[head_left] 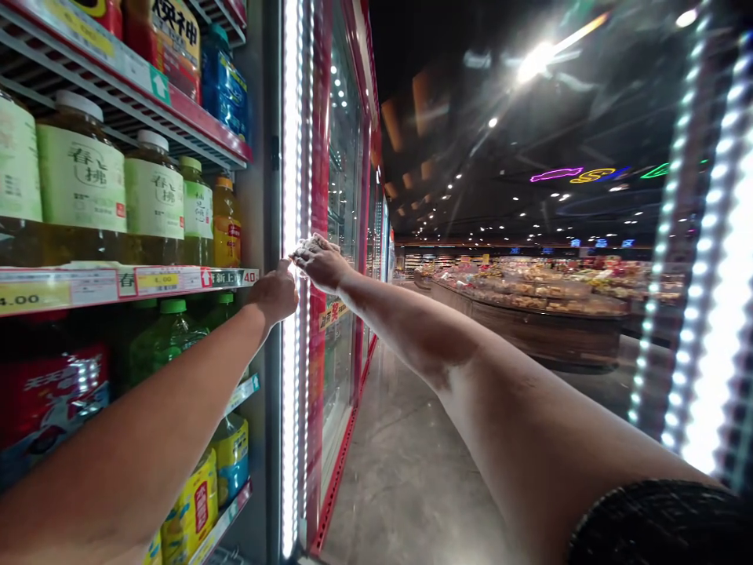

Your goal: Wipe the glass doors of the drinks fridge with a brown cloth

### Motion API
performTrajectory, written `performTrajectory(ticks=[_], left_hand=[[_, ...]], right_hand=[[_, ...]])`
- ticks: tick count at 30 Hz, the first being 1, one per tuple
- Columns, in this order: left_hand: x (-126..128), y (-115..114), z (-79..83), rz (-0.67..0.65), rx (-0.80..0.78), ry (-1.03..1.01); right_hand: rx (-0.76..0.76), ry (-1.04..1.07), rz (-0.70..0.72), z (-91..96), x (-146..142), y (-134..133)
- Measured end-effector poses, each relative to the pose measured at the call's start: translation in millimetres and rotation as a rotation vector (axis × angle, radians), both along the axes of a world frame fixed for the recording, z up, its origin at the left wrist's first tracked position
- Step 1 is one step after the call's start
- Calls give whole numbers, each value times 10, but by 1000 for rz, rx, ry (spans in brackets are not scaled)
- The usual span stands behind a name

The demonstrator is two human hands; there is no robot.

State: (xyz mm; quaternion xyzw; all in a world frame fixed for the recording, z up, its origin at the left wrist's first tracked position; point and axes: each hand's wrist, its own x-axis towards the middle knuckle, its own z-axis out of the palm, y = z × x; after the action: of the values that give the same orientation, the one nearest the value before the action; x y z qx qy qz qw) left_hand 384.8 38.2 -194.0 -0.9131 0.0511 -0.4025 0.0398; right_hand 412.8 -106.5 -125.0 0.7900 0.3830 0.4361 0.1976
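Both my arms reach forward to the upright frame of an open drinks cooler. My right hand point(322, 263) is closed on a crumpled white cloth point(307, 245) and presses it against the bright light strip point(289, 157) on the frame. Just below and to the left, my left hand point(274, 295) rests against the same strip. Its fingers are curled and its thumb points up; what they hold, if anything, is hidden. The shelf edge with price tags point(118, 284) ends next to that hand.
Cooler shelves on the left carry green-labelled bottles point(82, 184), a yellow bottle point(227, 224) and yellow cans point(194, 510). The open glass door point(700, 314) with its lit edge stands at the right. An aisle floor point(400, 471) runs ahead past a food display counter point(529, 306).
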Motion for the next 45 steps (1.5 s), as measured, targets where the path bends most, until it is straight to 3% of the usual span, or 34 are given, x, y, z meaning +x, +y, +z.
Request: performTrajectory(ticks=[2,5,7,9,12,13,17,19,23,25,30,32,35,37,42,45], left_hand=[[-16,-16,4,33,7,4],[-42,-57,9,66,15,8],[-54,-93,9,80,17,1],[-63,-130,8,92,18,-4],[-68,-168,6,92,-10,-5],[-67,-172,7,88,-15,-2],[-74,-184,37,74,-23,32],[-100,-224,79,88,-35,32],[-182,-428,215,83,-60,-43],[-201,-570,285,32,-67,-72],[-133,-869,374,-197,-171,-14],[-92,-935,375,-286,-223,11],[-53,-981,367,-338,-251,34],[-48,-995,371,-343,-261,28],[-110,-1050,421,-310,-263,73],[-159,-1095,439,-277,-265,104]], right_hand=[[32,-37,-14,150,0,-97],[262,-127,-51,428,14,-208],[371,-129,-73,489,13,-218],[308,-72,-67,442,-3,-211],[24,11,-36,379,-39,-279],[-5,0,-40,398,-50,-333],[272,-161,-58,536,-77,-603],[324,-162,-25,491,-93,-721],[-5,-15,45,260,-158,-959],[-80,-2,56,271,-208,-1107],[335,-158,11,545,-352,-1397],[316,-128,-11,522,-414,-1453],[56,-16,13,413,-508,-1570],[-24,-5,26,419,-565,-1704],[352,-201,-28,530,-660,-2042],[319,-160,-21,339,-729,-2150]])
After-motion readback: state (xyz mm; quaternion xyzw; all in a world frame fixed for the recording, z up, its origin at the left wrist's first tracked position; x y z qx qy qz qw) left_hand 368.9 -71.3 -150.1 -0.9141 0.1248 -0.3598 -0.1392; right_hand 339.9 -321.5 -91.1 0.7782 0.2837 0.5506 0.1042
